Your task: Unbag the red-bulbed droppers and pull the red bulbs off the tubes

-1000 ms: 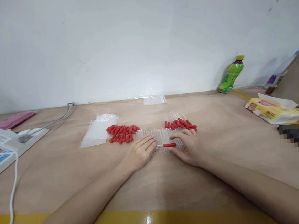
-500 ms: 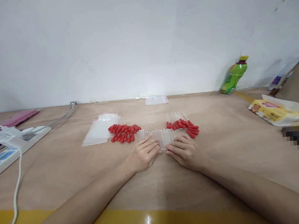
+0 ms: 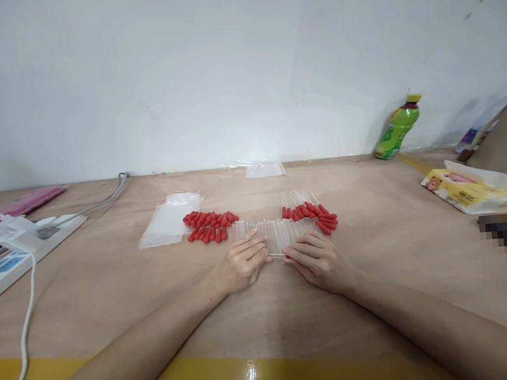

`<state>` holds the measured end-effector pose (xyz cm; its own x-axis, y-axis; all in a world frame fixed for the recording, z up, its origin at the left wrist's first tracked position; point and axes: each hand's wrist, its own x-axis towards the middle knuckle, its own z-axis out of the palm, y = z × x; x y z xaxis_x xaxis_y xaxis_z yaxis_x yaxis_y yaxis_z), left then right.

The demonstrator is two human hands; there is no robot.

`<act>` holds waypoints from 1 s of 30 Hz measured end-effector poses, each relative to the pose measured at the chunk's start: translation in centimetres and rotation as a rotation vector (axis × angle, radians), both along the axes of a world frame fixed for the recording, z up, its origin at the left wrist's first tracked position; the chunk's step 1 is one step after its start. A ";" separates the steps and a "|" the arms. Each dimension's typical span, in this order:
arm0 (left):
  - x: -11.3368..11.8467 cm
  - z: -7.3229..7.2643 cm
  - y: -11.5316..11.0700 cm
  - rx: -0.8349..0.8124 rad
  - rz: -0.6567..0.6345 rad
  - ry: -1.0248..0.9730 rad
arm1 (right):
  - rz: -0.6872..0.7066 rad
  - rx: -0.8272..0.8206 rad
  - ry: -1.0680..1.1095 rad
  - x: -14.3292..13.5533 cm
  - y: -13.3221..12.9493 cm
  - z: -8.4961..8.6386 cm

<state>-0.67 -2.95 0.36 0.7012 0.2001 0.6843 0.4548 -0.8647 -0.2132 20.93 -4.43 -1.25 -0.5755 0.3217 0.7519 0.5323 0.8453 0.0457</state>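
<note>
Several clear thin tubes [image 3: 278,233] lie side by side in a row on the table. My left hand [image 3: 243,263] is closed at the near left of the row, pinching one end of a clear tube held crosswise [image 3: 277,255]. At the other end, my right hand [image 3: 315,260] is closed too, with a bit of red showing at its fingertips. Red rubber bulbs [image 3: 207,219] lie in two rows left of the tubes. More red bulbs [image 3: 310,210], with thin clear stems behind them, lie to the right.
Clear plastic bags [image 3: 163,223] lie left of the bulbs, another bag [image 3: 264,170] by the wall. A power strip [image 3: 30,248] with cables is far left. At right are a green bottle [image 3: 398,127] and a yellow tissue pack [image 3: 468,193].
My right hand has shifted slightly to the right, and a bit of red now shows at its fingertips. My left hand has moved very slightly left.
</note>
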 end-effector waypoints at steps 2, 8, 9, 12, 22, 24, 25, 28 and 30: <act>-0.1 0.0 0.0 -0.006 -0.006 0.000 | 0.002 0.015 -0.002 0.1 0.0 0.0; -0.1 0.3 -0.2 -0.005 -0.015 -0.021 | -0.022 0.105 -0.080 0.6 -0.3 0.4; 0.0 0.3 -0.2 0.002 -0.012 -0.022 | -0.021 0.134 -0.096 0.7 -0.4 0.6; -0.1 0.5 -0.2 0.017 -0.007 -0.021 | -0.010 0.206 -0.120 1.3 -0.5 1.2; -3.7 0.9 2.4 -0.086 0.348 -0.252 | -0.477 -0.170 0.441 8.4 3.8 1.6; -3.5 0.8 2.5 -0.133 0.378 -0.229 | -0.546 -0.287 0.500 9.7 5.0 1.2; -3.3 0.7 2.5 -0.144 0.381 -0.214 | -0.589 -0.339 0.506 10.2 5.5 0.9; -3.1 0.1 2.6 -0.123 0.338 -0.193 | -0.663 -0.525 0.540 11.3 6.8 -0.3; -3.1 -0.3 2.7 -0.080 0.292 -0.189 | -0.659 -0.659 0.606 11.5 7.4 -1.0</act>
